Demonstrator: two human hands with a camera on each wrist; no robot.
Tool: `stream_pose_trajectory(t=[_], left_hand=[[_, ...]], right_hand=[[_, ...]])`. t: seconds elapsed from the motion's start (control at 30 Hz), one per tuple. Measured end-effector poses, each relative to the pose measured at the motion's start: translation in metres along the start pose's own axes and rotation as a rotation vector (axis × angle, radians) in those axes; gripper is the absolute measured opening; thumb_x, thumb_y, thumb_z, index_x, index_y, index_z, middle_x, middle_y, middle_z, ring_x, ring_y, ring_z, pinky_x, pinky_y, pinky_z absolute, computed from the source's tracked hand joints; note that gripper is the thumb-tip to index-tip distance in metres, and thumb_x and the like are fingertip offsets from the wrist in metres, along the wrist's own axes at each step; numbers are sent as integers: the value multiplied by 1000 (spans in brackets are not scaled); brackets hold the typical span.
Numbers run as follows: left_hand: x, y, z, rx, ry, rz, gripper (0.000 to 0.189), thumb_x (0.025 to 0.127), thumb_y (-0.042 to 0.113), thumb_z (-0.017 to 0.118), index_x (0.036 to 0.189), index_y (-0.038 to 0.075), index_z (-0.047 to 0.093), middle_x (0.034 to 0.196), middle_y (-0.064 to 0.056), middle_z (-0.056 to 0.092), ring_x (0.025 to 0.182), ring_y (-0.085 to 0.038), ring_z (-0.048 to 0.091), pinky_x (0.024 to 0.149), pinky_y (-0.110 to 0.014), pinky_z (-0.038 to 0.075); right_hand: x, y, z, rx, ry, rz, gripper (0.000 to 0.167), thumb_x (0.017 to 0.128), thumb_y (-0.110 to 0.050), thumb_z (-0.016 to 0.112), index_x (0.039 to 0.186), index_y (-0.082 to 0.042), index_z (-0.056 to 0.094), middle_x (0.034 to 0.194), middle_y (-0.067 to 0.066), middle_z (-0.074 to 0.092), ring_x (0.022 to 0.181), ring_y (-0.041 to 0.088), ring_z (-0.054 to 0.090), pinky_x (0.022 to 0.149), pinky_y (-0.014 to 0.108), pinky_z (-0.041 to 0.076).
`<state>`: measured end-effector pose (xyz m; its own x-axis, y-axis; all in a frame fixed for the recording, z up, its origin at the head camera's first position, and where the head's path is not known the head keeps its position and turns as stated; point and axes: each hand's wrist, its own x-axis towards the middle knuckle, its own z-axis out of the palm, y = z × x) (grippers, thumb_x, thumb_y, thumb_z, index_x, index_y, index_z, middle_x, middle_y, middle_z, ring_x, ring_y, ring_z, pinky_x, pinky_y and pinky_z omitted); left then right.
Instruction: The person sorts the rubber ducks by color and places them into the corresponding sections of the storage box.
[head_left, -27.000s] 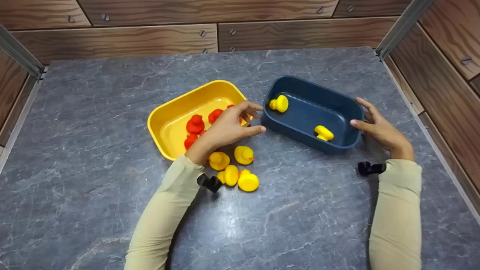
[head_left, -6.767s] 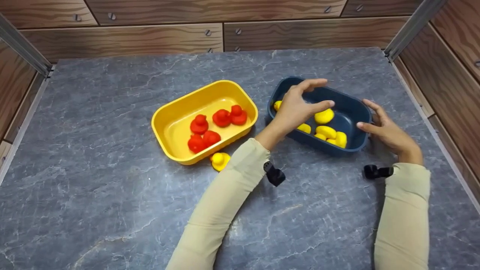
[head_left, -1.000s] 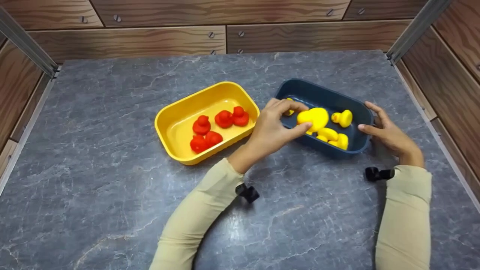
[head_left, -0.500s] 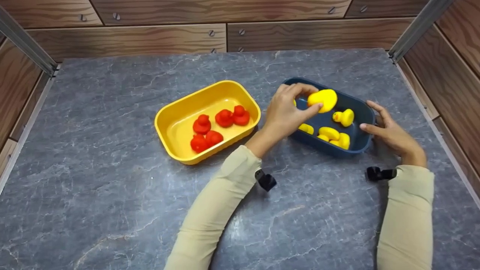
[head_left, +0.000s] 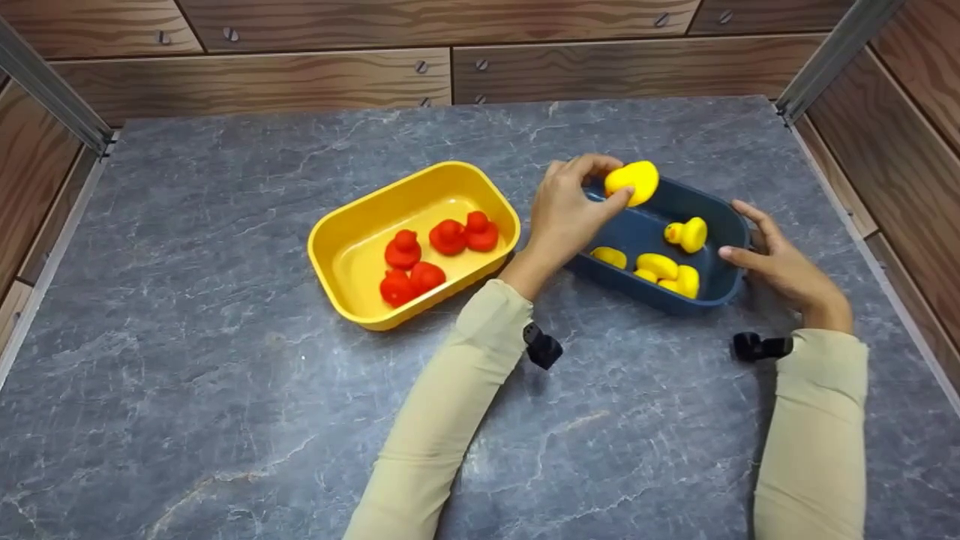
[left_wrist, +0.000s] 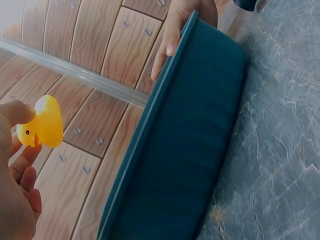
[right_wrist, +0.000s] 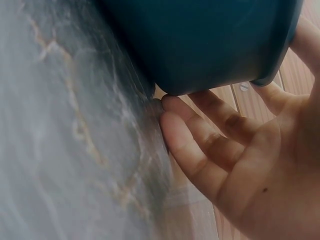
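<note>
My left hand (head_left: 574, 206) pinches a yellow rubber duck (head_left: 632, 184) between thumb and fingers, raised over the dark blue tub (head_left: 716, 281). In the left wrist view the duck (left_wrist: 47, 122) shows its beak and eye, apart from the tub's wall (left_wrist: 185, 125). Inside the tub another yellow duck (head_left: 686, 235) lies on its side, with several more (head_left: 657, 266) along the near wall. The tub's left end is partly hidden by my left hand. My right hand (head_left: 787, 270) grips the tub's right end, thumb on the rim; in the right wrist view its fingers (right_wrist: 190, 150) lie against the outer wall.
Left of the blue tub stands a yellow tub (head_left: 352, 307) holding several red rubber ducks (head_left: 403, 249). Both tubs sit on a grey marbled table (head_left: 225, 390). Wood-patterned panels (head_left: 300, 79) bound the back and sides, with metal posts in the corners.
Earlier, yellow ducks lay on the table near the yellow tub; more now lie in the blue tub. Over the last second my left hand has lifted its duck farther back. My right hand stays put.
</note>
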<state>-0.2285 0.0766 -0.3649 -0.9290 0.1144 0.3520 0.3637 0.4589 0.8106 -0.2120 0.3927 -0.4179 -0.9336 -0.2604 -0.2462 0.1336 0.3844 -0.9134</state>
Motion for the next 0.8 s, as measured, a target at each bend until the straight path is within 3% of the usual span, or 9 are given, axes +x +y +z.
stream_pose_trajectory(t=[0.8], left_hand=[[1, -12, 8, 18, 6, -31, 30, 84, 33, 75, 110, 19, 70, 103, 7, 71, 97, -11, 55, 82, -18, 40]], right_hand=[[0, 1, -1, -12, 3, 24, 77, 99, -20, 54, 155, -32, 3, 154, 35, 10, 104, -7, 56, 83, 13, 50]])
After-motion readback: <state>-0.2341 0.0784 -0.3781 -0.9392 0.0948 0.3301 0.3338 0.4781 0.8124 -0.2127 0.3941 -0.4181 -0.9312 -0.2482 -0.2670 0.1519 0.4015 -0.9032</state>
